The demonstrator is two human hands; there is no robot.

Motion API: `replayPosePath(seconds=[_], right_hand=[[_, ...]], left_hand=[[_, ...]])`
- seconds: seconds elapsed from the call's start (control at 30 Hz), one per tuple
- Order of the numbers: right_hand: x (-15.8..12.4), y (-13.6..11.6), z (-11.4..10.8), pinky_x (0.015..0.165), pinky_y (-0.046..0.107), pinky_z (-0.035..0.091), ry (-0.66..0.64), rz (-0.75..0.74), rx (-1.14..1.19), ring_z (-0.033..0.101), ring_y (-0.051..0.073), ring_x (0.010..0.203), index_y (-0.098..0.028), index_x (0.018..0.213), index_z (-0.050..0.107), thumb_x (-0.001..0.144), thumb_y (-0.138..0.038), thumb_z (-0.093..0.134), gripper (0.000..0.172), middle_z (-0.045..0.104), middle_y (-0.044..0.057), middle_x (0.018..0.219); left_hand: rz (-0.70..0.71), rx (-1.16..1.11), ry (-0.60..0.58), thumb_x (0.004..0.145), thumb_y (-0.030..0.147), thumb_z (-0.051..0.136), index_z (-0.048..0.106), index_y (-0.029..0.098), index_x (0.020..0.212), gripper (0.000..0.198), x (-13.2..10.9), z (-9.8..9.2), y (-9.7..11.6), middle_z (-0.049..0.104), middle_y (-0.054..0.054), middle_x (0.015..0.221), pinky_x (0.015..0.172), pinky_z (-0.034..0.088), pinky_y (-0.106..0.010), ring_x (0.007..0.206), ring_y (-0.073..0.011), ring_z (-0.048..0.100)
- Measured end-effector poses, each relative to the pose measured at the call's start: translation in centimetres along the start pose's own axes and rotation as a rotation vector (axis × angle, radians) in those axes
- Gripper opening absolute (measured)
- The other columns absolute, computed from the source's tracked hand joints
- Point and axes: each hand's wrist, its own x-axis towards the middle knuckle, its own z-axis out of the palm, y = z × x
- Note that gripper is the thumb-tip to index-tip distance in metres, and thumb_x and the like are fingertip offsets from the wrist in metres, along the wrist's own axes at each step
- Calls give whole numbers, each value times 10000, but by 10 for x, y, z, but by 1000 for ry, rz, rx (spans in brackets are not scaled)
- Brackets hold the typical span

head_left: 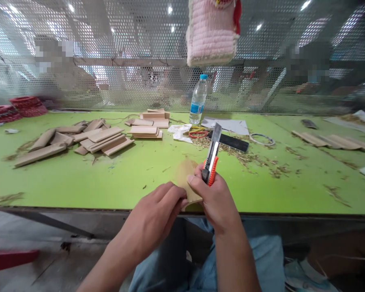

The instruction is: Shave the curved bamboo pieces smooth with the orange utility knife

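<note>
A curved tan piece [191, 190] is between my two hands at the table's front edge, its far part blurred. My left hand [159, 209] grips its left side with the fingers bent together. My right hand [214, 194] is closed round an orange and black utility knife [212, 162], whose blade points up and away from me. The right thumb presses on the tan piece's right side. Both the knife and the piece are in the right hand's hold.
Curved tan pieces lie piled on the green table [109, 194] at the left. Further back stand a water bottle [197, 101] and a black bar [231, 142] among shavings. A row of tan strips [334, 141] is at right. A pink quilted item [212, 34] hangs above.
</note>
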Motion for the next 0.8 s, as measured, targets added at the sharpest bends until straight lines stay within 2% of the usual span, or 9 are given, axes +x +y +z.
replayPosePath(seconds=[0.27, 0.43, 0.6, 0.8], right_hand=[[0, 1, -2, 522, 220, 274, -17, -7, -10, 311, 89, 540, -228, 710, 436, 771, -307, 671, 256, 364, -90, 591], [0, 6, -3, 532, 222, 294, -26, 17, 26, 321, 95, 566, -233, 735, 445, 773, -329, 692, 268, 367, -86, 634], [0, 8, -3, 519, 230, 282, -8, 39, 67, 309, 97, 563, -233, 738, 448, 763, -358, 708, 289, 356, -83, 650], [0, 5, -2, 532, 226, 298, -3, 49, 85, 323, 98, 577, -232, 729, 452, 755, -356, 711, 289, 362, -80, 659]], left_hand=[[102, 106, 55, 1044, 219, 373, 451, 212, 961, 114, 1, 8, -7, 557, -8, 867, 686, 416, -265, 761, -152, 530], [63, 112, 95, 1045, 234, 362, 460, 216, 976, 121, 2, 1, -11, 558, -8, 863, 683, 419, -268, 756, -154, 537], [-57, 68, 151, 1021, 288, 458, 488, 213, 912, 135, 0, -6, -18, 566, -4, 837, 683, 407, -265, 760, -152, 543], [-6, -180, 62, 1016, 205, 465, 555, 225, 1078, 111, -5, -9, -8, 604, -34, 1056, 863, 432, -237, 985, -145, 573]])
